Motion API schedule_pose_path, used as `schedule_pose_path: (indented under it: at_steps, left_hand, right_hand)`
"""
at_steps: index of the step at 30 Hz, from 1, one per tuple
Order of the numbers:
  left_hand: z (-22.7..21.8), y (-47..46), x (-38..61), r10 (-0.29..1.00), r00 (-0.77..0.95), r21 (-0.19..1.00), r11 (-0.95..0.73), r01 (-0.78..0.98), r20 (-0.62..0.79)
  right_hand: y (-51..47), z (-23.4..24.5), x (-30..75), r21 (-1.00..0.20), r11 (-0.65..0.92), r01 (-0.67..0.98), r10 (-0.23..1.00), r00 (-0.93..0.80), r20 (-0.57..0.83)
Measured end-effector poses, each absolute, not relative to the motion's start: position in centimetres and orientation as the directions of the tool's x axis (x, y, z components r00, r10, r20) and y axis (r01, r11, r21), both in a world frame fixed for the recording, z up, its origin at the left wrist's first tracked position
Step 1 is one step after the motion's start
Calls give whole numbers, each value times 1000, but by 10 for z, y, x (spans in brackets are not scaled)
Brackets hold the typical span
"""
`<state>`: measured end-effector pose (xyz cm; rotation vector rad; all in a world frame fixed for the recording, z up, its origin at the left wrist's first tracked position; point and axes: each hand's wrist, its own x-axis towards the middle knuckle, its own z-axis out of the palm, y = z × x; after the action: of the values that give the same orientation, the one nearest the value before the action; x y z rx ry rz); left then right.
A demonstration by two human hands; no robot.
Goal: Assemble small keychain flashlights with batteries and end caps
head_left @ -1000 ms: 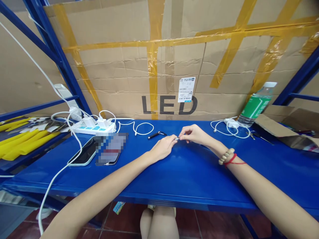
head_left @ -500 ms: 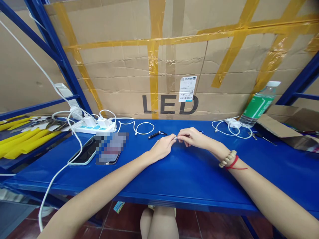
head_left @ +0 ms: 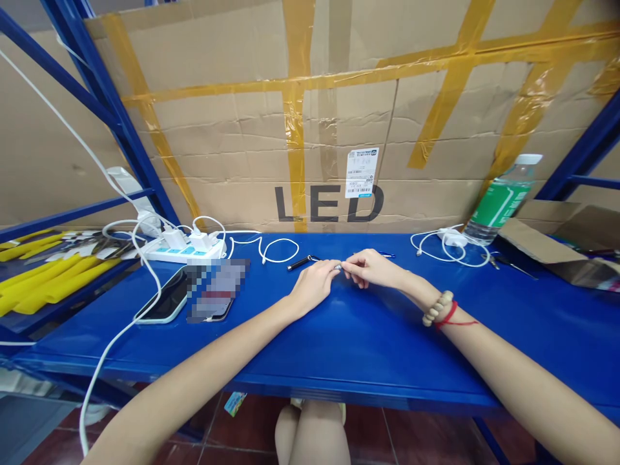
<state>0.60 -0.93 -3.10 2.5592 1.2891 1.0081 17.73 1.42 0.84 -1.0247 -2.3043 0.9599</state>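
Observation:
Over the middle of the blue shelf top [head_left: 368,336], my left hand [head_left: 314,284] and my right hand [head_left: 372,268] meet fingertip to fingertip. Both pinch a small silvery metal part [head_left: 338,266] between them; it is too small to name. A black pen-like tool [head_left: 300,262] lies just behind my left hand. A bead bracelet and a red string [head_left: 443,309] sit on my right wrist.
A white power strip [head_left: 181,248] with chargers and looping white cables stands at the back left, two phones [head_left: 165,300] in front of it. Yellow strips [head_left: 43,284] fill the left shelf. Back right: a coiled white cable [head_left: 448,245], a green-labelled bottle [head_left: 504,197], a cardboard box [head_left: 557,248]. A taped cardboard wall stands behind.
Both hands have shifted slightly to the left and a little away from me, still pinching the small part together.

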Motion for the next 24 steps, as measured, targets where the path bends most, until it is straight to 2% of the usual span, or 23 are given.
schedule_pose_path:
  at_steps: [12, 17, 20, 24]
  left_hand:
    - [-25, -12, 9, 756, 407, 436, -638, 635, 513]
    - [-24, -10, 10, 784, 364, 490, -606, 627, 503]
    - [-25, -7, 9, 810, 322, 544, -573, 613, 491]
    - [-29, -1, 8, 833, 270, 622, -544, 564, 483]
  right_hand:
    - [22, 6, 182, -751, 486, 447, 761, -640, 111]
    - [25, 9, 185, -710, 475, 520, 797, -597, 96]
    - [26, 16, 193, -550, 458, 699, 880, -445, 167]
    - [29, 24, 207, -184, 273, 944, 920, -200, 336]
